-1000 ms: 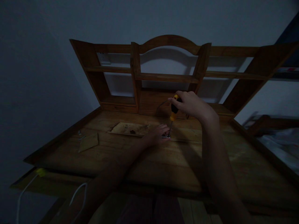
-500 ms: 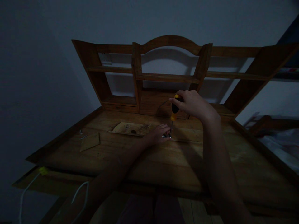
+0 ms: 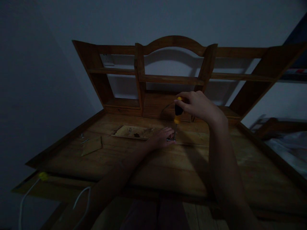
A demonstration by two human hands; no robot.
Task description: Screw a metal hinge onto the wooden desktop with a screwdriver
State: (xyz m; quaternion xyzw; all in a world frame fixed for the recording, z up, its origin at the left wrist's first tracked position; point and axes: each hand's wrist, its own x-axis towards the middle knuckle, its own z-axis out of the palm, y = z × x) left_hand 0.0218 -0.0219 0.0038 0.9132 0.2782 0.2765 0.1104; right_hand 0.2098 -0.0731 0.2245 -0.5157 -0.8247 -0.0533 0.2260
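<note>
My right hand (image 3: 198, 105) is closed around the top of a yellow and black screwdriver (image 3: 178, 110), which stands nearly upright with its shaft pointing down. The screwdriver's tip meets a small shiny metal piece (image 3: 170, 139) on the wooden desk (image 3: 148, 167). Low on the desktop, my left hand (image 3: 161, 138) has its fingers closed on that metal piece, holding it down beside the tip. The fingers hide most of the piece, so its exact kind cannot be told. A pale, worn strip (image 3: 127, 131) with a dark hole lies left of my left hand.
A wooden shelf unit (image 3: 171, 79) rises along the desk's back edge. On the left lie a flat brown piece (image 3: 91, 146) and small metal bits (image 3: 82, 136). A white cable (image 3: 25, 198) with a yellow end (image 3: 43, 176) hangs at the front left.
My right hand's fingers have shifted slightly around the top of the screwdriver, whose handle leans a little further left. My left hand stays in place on the metal piece.
</note>
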